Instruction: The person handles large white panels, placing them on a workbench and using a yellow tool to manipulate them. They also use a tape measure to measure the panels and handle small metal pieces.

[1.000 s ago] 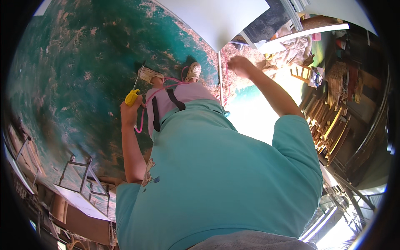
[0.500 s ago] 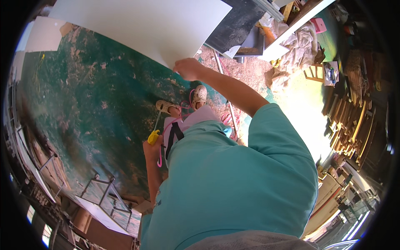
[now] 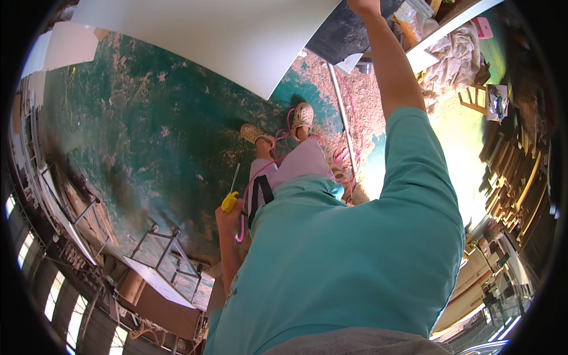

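My left hand point(image 3: 228, 219) is closed round a yellow air blow gun point(image 3: 229, 202), low beside my left hip. Its thin metal nozzle points up and away from me, and a pink hose point(image 3: 240, 228) hangs from its lower end. A large white panel point(image 3: 236, 41) lies ahead, its near corner pointing at my feet. My right arm reaches far forward, and my right hand point(image 3: 364, 6) is at the top edge of the picture, by the panel's right edge. Its fingers are cut off from view, so I cannot tell whether they touch the panel.
Pink hose loops round my clogs point(image 3: 303, 115). A metal pole point(image 3: 342, 112) crosses the sawdust-strewn green floor point(image 3: 148, 136) on the right. Crumpled sheeting point(image 3: 458, 62) lies beyond it, near stacked wood strips point(image 3: 515, 183). An overturned metal-legged table point(image 3: 157, 278) is at the lower left.
My right hand has moved from the panel's near corner forward and right along its edge. My left hand keeps hold of the air blow gun. The whole view has shifted slightly.
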Demonstrator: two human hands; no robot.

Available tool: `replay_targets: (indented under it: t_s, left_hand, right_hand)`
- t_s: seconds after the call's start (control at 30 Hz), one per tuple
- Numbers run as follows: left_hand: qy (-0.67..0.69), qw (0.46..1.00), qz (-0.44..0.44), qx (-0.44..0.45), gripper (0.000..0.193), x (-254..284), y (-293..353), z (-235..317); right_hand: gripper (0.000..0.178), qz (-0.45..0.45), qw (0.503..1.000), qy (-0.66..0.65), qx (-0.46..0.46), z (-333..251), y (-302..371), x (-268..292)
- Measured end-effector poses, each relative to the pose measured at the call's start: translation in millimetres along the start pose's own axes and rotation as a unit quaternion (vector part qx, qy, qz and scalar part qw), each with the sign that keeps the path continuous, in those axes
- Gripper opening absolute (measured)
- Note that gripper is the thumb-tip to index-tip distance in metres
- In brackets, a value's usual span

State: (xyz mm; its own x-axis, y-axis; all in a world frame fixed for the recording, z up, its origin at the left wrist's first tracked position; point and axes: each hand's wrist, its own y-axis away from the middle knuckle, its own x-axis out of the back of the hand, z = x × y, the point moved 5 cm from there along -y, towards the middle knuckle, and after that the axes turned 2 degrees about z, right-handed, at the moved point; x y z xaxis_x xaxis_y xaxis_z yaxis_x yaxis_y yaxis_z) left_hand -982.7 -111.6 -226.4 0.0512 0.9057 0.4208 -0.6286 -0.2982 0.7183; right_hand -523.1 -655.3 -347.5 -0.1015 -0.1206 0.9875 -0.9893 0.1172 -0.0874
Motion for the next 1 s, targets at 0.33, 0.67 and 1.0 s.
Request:
replay_targets:
  t_s: [0.33,0.67,1.0]
  left_hand:
    - [-0.018,0.996,-0.009,-0.082,0.029,22.3,-49.3,24.1]
    - [0.005,0.997,0.052,-0.048,0.033,61.5,-44.0,-29.1]
    - [0.085,0.995,0.051,0.012,0.024,53.0,-8.5,-65.9]
  right_hand:
    - [0.013,-0.323,0.872,-0.180,0.320,-320.4,351.8,-5.4]
    - [0.024,-0.017,0.989,-0.144,-0.016,-210.4,103.3,23.1]
    - [0.015,-0.072,0.903,-0.096,0.413,-444.3,11.0,-34.1]
